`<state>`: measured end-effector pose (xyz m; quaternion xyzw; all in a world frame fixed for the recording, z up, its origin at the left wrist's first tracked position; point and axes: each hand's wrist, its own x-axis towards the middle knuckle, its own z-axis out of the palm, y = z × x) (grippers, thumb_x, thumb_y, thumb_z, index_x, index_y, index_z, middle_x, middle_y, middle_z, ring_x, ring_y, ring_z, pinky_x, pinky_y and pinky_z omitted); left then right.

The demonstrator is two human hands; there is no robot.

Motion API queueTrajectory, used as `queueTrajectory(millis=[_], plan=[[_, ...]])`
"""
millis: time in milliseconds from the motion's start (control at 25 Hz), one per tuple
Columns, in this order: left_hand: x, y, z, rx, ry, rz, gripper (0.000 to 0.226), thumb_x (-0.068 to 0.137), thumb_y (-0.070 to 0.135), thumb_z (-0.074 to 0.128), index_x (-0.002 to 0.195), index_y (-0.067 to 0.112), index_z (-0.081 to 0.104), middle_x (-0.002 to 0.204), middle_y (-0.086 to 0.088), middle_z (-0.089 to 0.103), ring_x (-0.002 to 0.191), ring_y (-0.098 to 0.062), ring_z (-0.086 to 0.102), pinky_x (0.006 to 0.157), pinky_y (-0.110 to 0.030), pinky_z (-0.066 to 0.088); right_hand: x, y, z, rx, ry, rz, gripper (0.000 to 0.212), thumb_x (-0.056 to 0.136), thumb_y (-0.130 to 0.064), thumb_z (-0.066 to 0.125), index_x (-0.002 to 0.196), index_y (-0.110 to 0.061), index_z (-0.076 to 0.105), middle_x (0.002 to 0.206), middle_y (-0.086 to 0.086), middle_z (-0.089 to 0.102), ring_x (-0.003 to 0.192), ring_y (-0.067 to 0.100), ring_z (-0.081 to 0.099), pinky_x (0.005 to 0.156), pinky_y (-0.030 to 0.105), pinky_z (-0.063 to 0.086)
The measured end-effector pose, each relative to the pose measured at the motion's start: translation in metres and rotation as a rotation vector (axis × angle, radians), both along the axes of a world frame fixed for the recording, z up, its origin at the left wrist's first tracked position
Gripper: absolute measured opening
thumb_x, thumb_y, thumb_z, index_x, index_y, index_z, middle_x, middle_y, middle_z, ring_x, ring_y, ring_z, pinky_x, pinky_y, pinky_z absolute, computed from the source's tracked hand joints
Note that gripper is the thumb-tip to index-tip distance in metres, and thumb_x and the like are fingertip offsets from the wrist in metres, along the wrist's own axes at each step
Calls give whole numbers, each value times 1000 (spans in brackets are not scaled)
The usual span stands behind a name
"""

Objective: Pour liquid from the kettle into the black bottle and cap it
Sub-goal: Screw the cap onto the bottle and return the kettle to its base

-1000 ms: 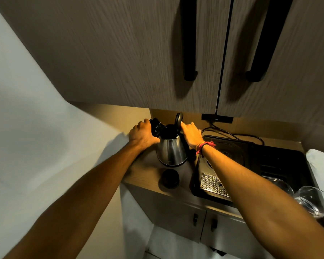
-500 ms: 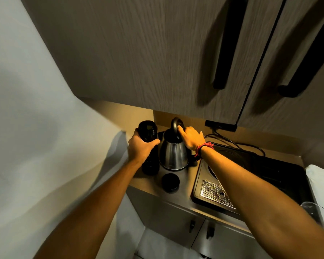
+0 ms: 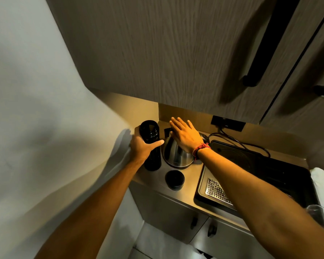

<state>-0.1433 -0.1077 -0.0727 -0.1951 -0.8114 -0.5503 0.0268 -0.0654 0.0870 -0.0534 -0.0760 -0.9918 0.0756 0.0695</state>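
Note:
The black bottle (image 3: 151,146) stands upright and uncapped on the counter's left end. My left hand (image 3: 141,145) is wrapped around its middle. Right beside it sits the steel kettle (image 3: 177,155). My right hand (image 3: 185,135) lies flat over the kettle's top with fingers spread, hiding the lid and handle. The bottle's round black cap (image 3: 174,180) rests on the counter in front of the kettle, apart from both hands.
A black induction hob (image 3: 260,165) with a perforated metal grille fills the counter's right side, its cable running to a wall socket (image 3: 227,123). A glass (image 3: 318,214) shows at the right edge. A white wall closes the left; cabinet doors hang overhead.
My left hand brought the bottle from behind the kettle and stood it upright at the kettle's left. My right hand left the kettle handle and now spreads flat over the kettle's top.

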Motion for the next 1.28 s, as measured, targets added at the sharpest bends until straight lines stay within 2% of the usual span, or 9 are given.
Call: queueTrajectory(millis=[320,480,560,640,760,920,1040,1160,1280], plan=[[-1,-5,-6,-45,-28,-36,87,62,36,93,133,11,50,122,-8,66,109,-23,64,63,3,42,3,-12,-10,205,-19,-41,57,102,-39,23,153,-16,15,164,6,8,152,27,3,122,54,1],[0,-8,-3,-70,-39,-37,84,61,39,92,130,12,52,118,-5,66,105,-20,65,69,-5,43,48,-42,-37,411,168,255,50,98,-39,34,138,-11,46,142,16,45,124,33,47,103,50,41],[-1,-7,-3,-73,-43,-42,83,62,38,92,130,13,52,118,-5,66,105,-20,64,74,-13,47,81,-57,-67,390,15,386,49,98,-48,30,129,-15,48,124,11,51,99,28,54,79,42,49],[-1,-8,-3,-62,-55,-55,83,62,36,92,130,13,51,119,-5,66,107,-20,64,77,-17,49,98,-66,-83,252,-227,267,60,93,-60,32,139,-22,33,132,11,44,104,29,54,74,41,55],[-1,-9,-4,-57,-47,-65,83,63,36,91,132,14,50,121,-5,66,108,-20,64,80,-20,51,98,-69,-84,135,-292,195,73,88,-56,50,147,-24,21,136,14,36,106,28,54,76,37,57],[1,-8,-3,-59,-60,-75,83,64,37,91,131,15,49,121,-4,66,108,-19,64,79,-19,49,75,-64,-32,23,174,50,73,84,-59,51,145,-26,29,121,10,42,96,23,52,73,31,52],[1,-14,-4,13,-98,-167,78,68,38,89,132,20,48,119,4,68,109,-14,64,82,-20,53,36,-63,30,-208,424,-45,74,86,-64,46,149,-36,18,127,9,37,108,20,46,83,26,51],[3,-15,0,22,-113,-170,76,68,37,89,130,27,47,107,18,67,98,-6,67,69,-12,53,-1,-83,74,-175,289,56,72,89,-59,46,150,-36,16,134,12,35,121,30,40,99,40,49],[4,-13,5,-23,-112,-151,78,69,33,89,133,22,44,108,12,64,99,-13,66,60,-9,50,-16,-98,79,8,138,96,70,92,-52,46,152,-29,19,139,16,34,122,34,39,102,47,46]])
